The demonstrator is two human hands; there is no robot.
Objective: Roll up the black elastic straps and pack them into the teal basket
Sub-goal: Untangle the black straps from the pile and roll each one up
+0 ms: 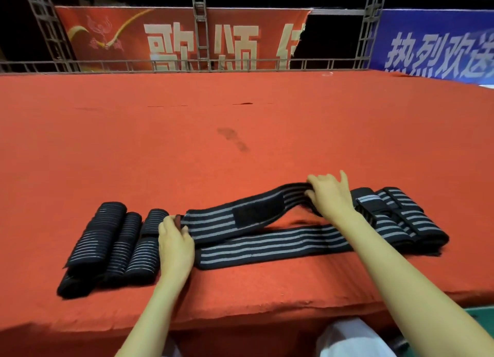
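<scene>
Bkgd: red banner point(173, 19) reads "歌颂", blue banner point(438, 25) "热烈欢送", both cut off.

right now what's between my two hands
In the head view, a striped strap spans from left hand to right hand, both gripping it; a flat striped length lies beneath.

Desk point(240, 116) covered in red cloth, dark stain point(232, 138) mid-surface. Near the front edge, left to right: rolled straps point(107, 239), unrolled strap point(267, 247) lying flat, pile of straps point(401, 215).
</scene>
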